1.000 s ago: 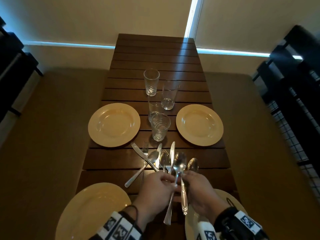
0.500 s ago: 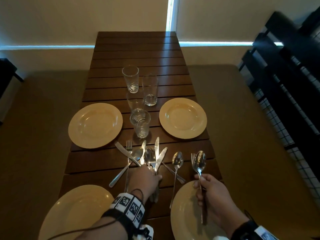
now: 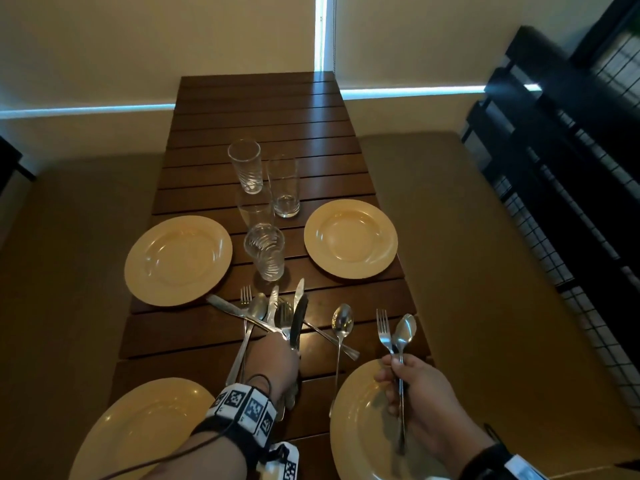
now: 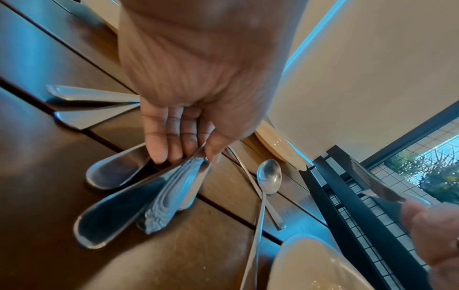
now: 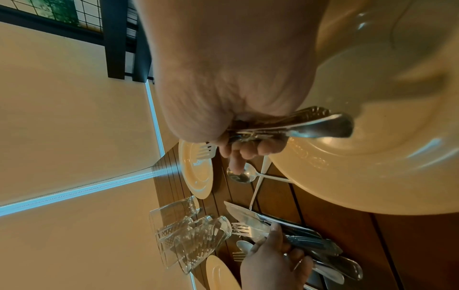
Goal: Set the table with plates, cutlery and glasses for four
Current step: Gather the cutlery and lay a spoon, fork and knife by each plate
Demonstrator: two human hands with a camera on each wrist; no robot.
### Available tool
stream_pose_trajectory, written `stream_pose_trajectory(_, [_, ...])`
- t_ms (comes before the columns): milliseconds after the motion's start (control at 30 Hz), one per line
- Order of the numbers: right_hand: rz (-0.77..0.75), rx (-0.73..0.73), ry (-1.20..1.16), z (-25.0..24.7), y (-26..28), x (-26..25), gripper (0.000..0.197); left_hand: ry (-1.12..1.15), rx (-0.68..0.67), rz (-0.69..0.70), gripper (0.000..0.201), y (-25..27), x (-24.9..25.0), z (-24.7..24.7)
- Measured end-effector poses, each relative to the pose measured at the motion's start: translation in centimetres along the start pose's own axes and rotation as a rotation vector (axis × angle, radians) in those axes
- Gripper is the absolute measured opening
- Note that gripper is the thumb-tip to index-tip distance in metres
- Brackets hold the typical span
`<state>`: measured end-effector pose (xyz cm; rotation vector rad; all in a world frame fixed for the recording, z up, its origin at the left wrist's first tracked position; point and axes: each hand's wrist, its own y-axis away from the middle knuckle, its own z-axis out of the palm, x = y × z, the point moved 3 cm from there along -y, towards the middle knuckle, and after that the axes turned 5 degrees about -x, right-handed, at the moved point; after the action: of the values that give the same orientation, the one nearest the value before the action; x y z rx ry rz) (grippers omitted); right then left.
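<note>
Four cream plates lie on the dark slatted table [image 3: 263,126]: far left [image 3: 178,259], far right [image 3: 350,239], near left [image 3: 138,431], near right [image 3: 360,434]. Several clear glasses [image 3: 265,251] stand bunched in the middle. A cutlery pile [image 3: 258,311] lies in front of them. My left hand [image 3: 273,362] holds a bundle of its handles [image 4: 174,188], pinched between thumb and fingers, with a knife [image 3: 298,320] tilted upward. Above the near right plate's rim, my right hand [image 3: 412,379] grips a fork [image 3: 382,327] and a spoon [image 3: 405,329] together, handles [image 5: 310,125] in the fist.
One loose spoon [image 3: 342,322] lies on the table between my hands, across a thin handle [image 3: 332,337]. Tan benches [image 3: 467,271] flank the table on both sides. A black slatted frame with a wire grid [image 3: 571,168] stands at the right.
My hands were together over the pile; the right one has moved right with a fork and spoon to the near right plate. The left stays at the pile. One spoon now lies apart.
</note>
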<state>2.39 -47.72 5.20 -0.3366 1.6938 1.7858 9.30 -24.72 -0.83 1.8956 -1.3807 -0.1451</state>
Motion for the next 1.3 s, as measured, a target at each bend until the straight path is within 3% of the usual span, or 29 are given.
stream_pose_trajectory(233, [0.007,-0.054,-0.006,1.8,0.4,-0.1,0.026,0.171,0.053,0.109,0.016,3.1,0.0,-3.0])
stream_pose_trajectory(367, [0.02,-0.112,-0.006,3.6,0.6,-0.1,0.026,0.404,-0.044,0.241,0.011,5.8,1.9,-4.4])
stream_pose_trajectory(533, [-0.016,-0.25,-0.084,6.1,1.9,-0.2,0.03,0.7,-0.205,0.271,0.006,7.7,4.7,-3.8])
stream_pose_trajectory(667, [-0.05,-0.251,-0.013,6.7,2.5,-0.3,0.03,0.66,-0.12,0.301,0.014,7.9,5.4,-3.2])
stream_pose_trajectory(800, [-0.076,-0.193,-0.02,6.5,2.7,-0.1,0.032,0.568,-0.052,0.333,0.006,8.3,5.7,-2.5])
stream_pose_trajectory(900, [-0.091,-0.163,-0.075,6.3,2.9,0.3,0.031,0.509,0.031,0.319,0.027,8.4,5.6,-2.2])
stream_pose_trajectory(967, [-0.093,-0.168,-0.088,6.1,3.0,0.3,0.031,0.471,0.003,0.341,0.03,8.5,5.7,-1.9])
stream_pose_trajectory(1167, [-0.085,-0.252,-0.299,5.6,3.3,0.2,0.034,0.208,-0.029,0.541,0.023,9.2,6.6,-1.1])
stream_pose_trajectory(1300, [-0.122,-0.14,-0.177,4.3,2.2,0.3,0.035,0.042,-0.019,0.7,0.022,10.0,7.5,-0.6])
